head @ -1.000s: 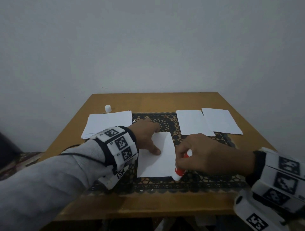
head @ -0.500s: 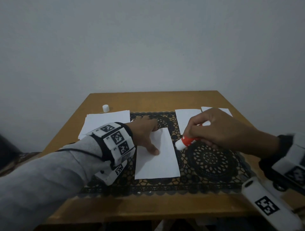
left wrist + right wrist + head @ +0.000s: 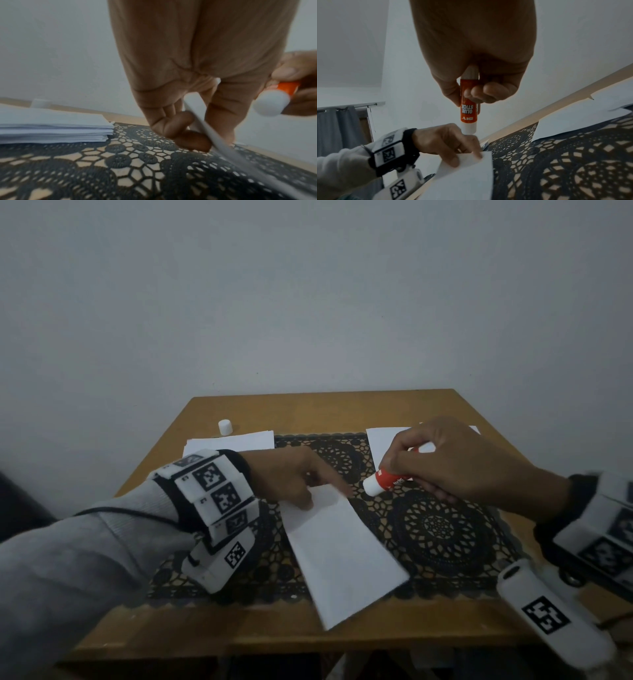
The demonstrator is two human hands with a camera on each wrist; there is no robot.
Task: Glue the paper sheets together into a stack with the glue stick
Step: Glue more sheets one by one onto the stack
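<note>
While the left hand [image 3: 291, 477] pinches the far end of a single paper sheet [image 3: 339, 546] between thumb and fingers, that end comes up off the black lace mat [image 3: 442, 529]; from the left wrist view the sheet [image 3: 202, 121] runs slanted between the fingers, raised at the held end and sloping down toward the mat [image 3: 120, 162]; the near end of it hangs out past the mat onto the wooden table [image 3: 308, 412], close to the front edge, and the whole sheet lies skewed. Over on the right, the right hand [image 3: 455, 463] has its fingers curled round the glue stick [image 3: 387, 479], orange body, white end pointing left and down, held in the air above the mat and just beside the left fingers; from the right wrist view you read "GLUE STICK" on the barrel [image 3: 469, 108], its white tip hovering just over the left hand [image 3: 447, 142], not touching the sheet [image 3: 467, 175]. Behind the left wrist sits a neat stack of paper [image 3: 233, 441], thick from the side [image 3: 51, 128]; a small white cap [image 3: 224, 427] stands on the table just behind it; more loose sheets [image 3: 383, 443] lie at the far right, partly hidden by the right hand.
</note>
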